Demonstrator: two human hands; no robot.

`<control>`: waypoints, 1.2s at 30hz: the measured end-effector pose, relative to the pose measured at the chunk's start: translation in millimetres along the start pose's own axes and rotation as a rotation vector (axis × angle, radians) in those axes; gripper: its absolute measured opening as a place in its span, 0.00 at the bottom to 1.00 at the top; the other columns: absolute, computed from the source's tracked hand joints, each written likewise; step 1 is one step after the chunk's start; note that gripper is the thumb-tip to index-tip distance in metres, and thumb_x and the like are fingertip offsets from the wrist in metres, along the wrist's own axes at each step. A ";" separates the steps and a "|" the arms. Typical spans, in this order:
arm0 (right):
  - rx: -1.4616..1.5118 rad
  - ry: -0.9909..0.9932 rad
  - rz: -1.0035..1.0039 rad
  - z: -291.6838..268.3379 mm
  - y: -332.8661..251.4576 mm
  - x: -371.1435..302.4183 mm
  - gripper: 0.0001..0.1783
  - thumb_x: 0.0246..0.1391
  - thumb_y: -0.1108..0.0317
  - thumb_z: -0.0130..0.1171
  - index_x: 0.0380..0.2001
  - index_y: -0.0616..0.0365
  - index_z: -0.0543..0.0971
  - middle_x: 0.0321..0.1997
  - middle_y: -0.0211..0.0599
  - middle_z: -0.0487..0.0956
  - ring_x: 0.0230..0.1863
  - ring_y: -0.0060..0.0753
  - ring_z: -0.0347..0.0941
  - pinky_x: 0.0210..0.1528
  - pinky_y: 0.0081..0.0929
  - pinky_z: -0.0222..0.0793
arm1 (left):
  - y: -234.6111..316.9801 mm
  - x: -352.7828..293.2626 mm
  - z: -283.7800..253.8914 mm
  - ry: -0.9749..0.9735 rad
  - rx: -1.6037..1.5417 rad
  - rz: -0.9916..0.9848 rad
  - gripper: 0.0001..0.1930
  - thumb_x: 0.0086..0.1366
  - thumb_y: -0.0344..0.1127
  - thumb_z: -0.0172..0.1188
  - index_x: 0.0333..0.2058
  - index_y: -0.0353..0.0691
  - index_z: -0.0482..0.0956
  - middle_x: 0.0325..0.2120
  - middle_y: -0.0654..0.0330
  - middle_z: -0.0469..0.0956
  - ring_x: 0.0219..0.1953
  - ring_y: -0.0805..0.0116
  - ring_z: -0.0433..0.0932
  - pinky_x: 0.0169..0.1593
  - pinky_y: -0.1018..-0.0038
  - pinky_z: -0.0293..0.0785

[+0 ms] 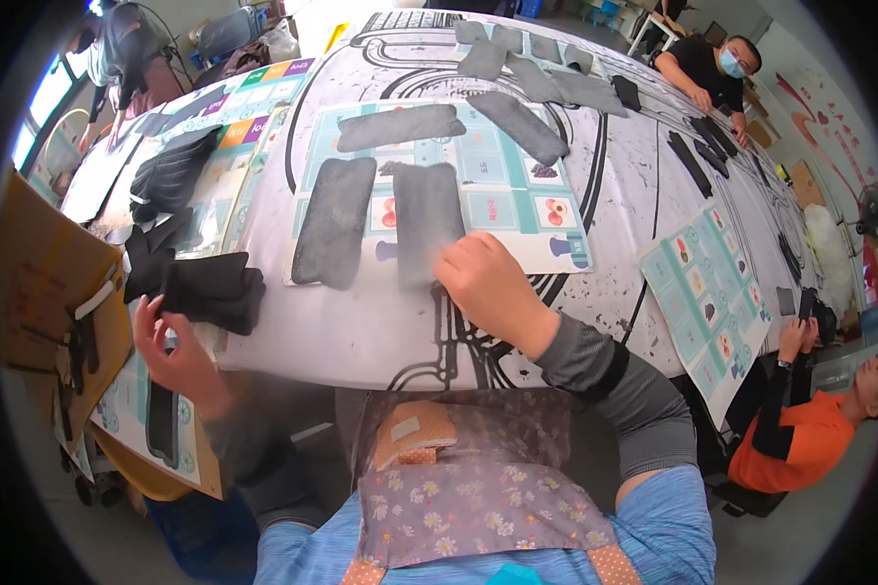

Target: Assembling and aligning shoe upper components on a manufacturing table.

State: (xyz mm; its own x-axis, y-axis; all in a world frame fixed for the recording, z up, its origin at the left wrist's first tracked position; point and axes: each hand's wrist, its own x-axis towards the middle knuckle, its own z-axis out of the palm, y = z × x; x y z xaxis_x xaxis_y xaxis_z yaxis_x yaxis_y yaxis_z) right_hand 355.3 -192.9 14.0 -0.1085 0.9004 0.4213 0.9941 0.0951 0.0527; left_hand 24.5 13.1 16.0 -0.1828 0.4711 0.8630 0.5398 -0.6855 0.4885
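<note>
In front of me a grey, fuzzy-looking rectangular fabric piece (427, 210) lies on a printed card sheet. My right hand (496, 292) is closed at its lower right corner, with the fingertips slightly blurred. Beside it to the left is a second grey piece (333, 224). Two more, one crosswise (401, 127) and one slanted (519, 127), rest farther back on the sheet. Off to the left my left hand (178, 351) is raised with its fingers apart, holding nothing I can see. It is close to a pile of folded black cloth (215, 291).
The card sheet (537, 255) lies on a white, black-patterned tablecloth (615, 195). More grey pieces (541, 78) are at the back. Cardboard (54, 263) stands at left. Another printed sheet (717, 302) hangs over the right edge. Two people (795, 439) (707, 73) work at right, another (127, 73) stands back left.
</note>
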 end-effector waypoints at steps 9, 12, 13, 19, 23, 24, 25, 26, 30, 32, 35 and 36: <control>0.582 0.084 0.050 -79.4 -8.3 -87.9 0.15 0.39 0.77 0.69 0.33 0.46 0.85 0.56 0.35 0.77 0.59 0.45 0.68 0.63 0.39 0.62 | -8.7 20.1 -44.6 0.156 -0.668 -0.486 0.11 0.69 0.25 0.53 0.48 0.32 0.78 0.43 0.52 0.77 0.47 0.62 0.79 0.52 0.67 0.79; 0.674 0.001 0.188 -64.7 13.8 -122.2 0.14 0.37 0.78 0.70 0.29 0.45 0.87 0.60 0.37 0.75 0.63 0.48 0.65 0.66 0.41 0.58 | 33.6 17.2 -46.8 -0.119 -1.347 -0.448 0.05 0.67 0.31 0.52 0.37 0.36 0.72 0.39 0.54 0.69 0.43 0.62 0.72 0.46 0.69 0.78; 0.720 -0.070 0.257 -61.3 17.6 -130.3 0.15 0.36 0.81 0.68 0.27 0.46 0.88 0.61 0.41 0.74 0.65 0.49 0.65 0.69 0.43 0.55 | 26.7 16.5 -45.1 -0.418 -1.531 -0.382 0.09 0.66 0.38 0.58 0.36 0.39 0.72 0.39 0.61 0.70 0.50 0.64 0.71 0.56 0.69 0.73; 0.652 -0.093 0.301 -46.8 30.2 -141.5 0.17 0.39 0.85 0.60 0.27 0.50 0.87 0.62 0.35 0.76 0.65 0.47 0.65 0.68 0.40 0.60 | 52.6 -38.0 -20.4 -1.291 -1.345 -0.388 0.15 0.62 0.42 0.55 0.20 0.42 0.66 0.25 0.58 0.75 0.26 0.64 0.70 0.32 0.70 0.67; 0.624 -0.078 0.313 -42.5 32.5 -140.1 0.15 0.40 0.85 0.59 0.27 0.52 0.87 0.61 0.36 0.76 0.66 0.48 0.63 0.69 0.41 0.59 | 87.1 -69.1 -22.4 -1.353 -0.756 -0.004 0.08 0.49 0.32 0.55 0.18 0.41 0.64 0.28 0.52 0.84 0.28 0.57 0.76 0.34 0.65 0.73; 0.629 -0.077 0.314 -41.7 32.5 -141.2 0.15 0.40 0.85 0.59 0.27 0.52 0.87 0.61 0.36 0.76 0.66 0.48 0.63 0.69 0.41 0.59 | 85.2 -79.0 -25.7 -1.304 -0.704 0.136 0.07 0.45 0.32 0.54 0.18 0.41 0.64 0.30 0.53 0.85 0.30 0.56 0.78 0.35 0.65 0.74; 0.623 -0.065 0.328 -40.7 33.5 -141.9 0.15 0.40 0.85 0.59 0.27 0.52 0.87 0.61 0.36 0.76 0.67 0.48 0.63 0.69 0.41 0.59 | 84.7 -85.7 -28.9 -1.251 -0.653 0.274 0.06 0.42 0.32 0.54 0.18 0.40 0.65 0.32 0.53 0.86 0.32 0.54 0.80 0.37 0.65 0.75; 0.616 -0.054 0.341 -39.8 34.7 -141.7 0.15 0.41 0.85 0.59 0.27 0.53 0.86 0.61 0.36 0.76 0.67 0.48 0.63 0.69 0.41 0.59 | 85.9 -88.9 -31.6 -1.253 -0.650 0.272 0.06 0.42 0.32 0.54 0.18 0.40 0.65 0.32 0.53 0.86 0.32 0.54 0.80 0.37 0.65 0.75; 0.645 -0.050 0.358 -37.7 31.7 -139.2 0.14 0.41 0.85 0.59 0.28 0.54 0.86 0.62 0.36 0.76 0.67 0.47 0.63 0.69 0.41 0.58 | 90.7 -98.8 -45.1 -1.172 -0.656 0.352 0.05 0.43 0.27 0.52 0.22 0.41 0.70 0.39 0.59 0.86 0.35 0.56 0.81 0.37 0.63 0.76; 0.621 -0.050 0.372 -37.4 31.3 -140.7 0.14 0.42 0.84 0.59 0.28 0.54 0.86 0.62 0.37 0.76 0.67 0.48 0.63 0.70 0.42 0.57 | 90.3 -101.7 -42.6 -1.132 -0.522 0.446 0.04 0.44 0.29 0.53 0.20 0.39 0.67 0.38 0.56 0.86 0.39 0.55 0.83 0.39 0.64 0.76; 0.648 -0.045 0.396 -35.6 34.3 -144.9 0.15 0.43 0.84 0.58 0.30 0.53 0.87 0.63 0.37 0.76 0.68 0.46 0.63 0.71 0.41 0.57 | 86.1 -103.7 -38.7 -1.133 -0.477 0.459 0.04 0.44 0.28 0.53 0.20 0.40 0.67 0.38 0.58 0.87 0.40 0.57 0.84 0.39 0.64 0.74; 0.647 -0.045 0.401 -36.3 36.2 -146.8 0.15 0.43 0.84 0.58 0.30 0.53 0.87 0.63 0.37 0.76 0.68 0.46 0.63 0.71 0.41 0.57 | 85.2 -104.9 -37.1 -1.134 -0.461 0.473 0.04 0.44 0.28 0.53 0.20 0.40 0.67 0.38 0.58 0.87 0.40 0.58 0.84 0.39 0.64 0.74</control>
State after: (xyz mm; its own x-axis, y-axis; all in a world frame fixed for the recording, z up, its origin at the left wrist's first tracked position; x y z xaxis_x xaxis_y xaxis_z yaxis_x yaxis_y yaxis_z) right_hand 407.0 -337.1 -13.1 0.2485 0.9336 0.2580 0.7652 -0.0259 -0.6433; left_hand 59.2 -115.3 -28.0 0.8554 0.1817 0.4850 -0.0088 -0.9312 0.3644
